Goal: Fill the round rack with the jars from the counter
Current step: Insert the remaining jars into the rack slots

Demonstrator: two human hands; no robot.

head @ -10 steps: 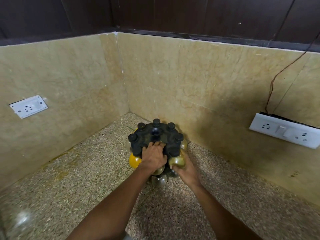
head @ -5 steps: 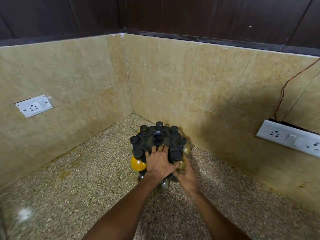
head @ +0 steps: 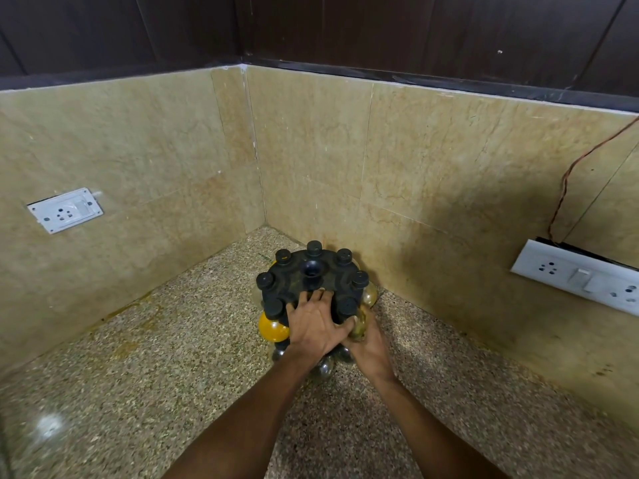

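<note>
Black round rack (head: 308, 285) sits in the counter's corner: left hand (head: 316, 326) flat on top (steadying), right hand (head: 368, 344) gripping a jar (head: 359, 324), best seated squarely.

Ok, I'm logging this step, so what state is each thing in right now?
Round rack: upright on the counter in the corner, black caps ringing its top.
Yellow jar: hanging in the rack, near left.
Greenish jar: at the rack's near right edge, gripped.
Left hand: fingers straight, pressing on the rack top.
Right hand: curled round the greenish jar.
</note>
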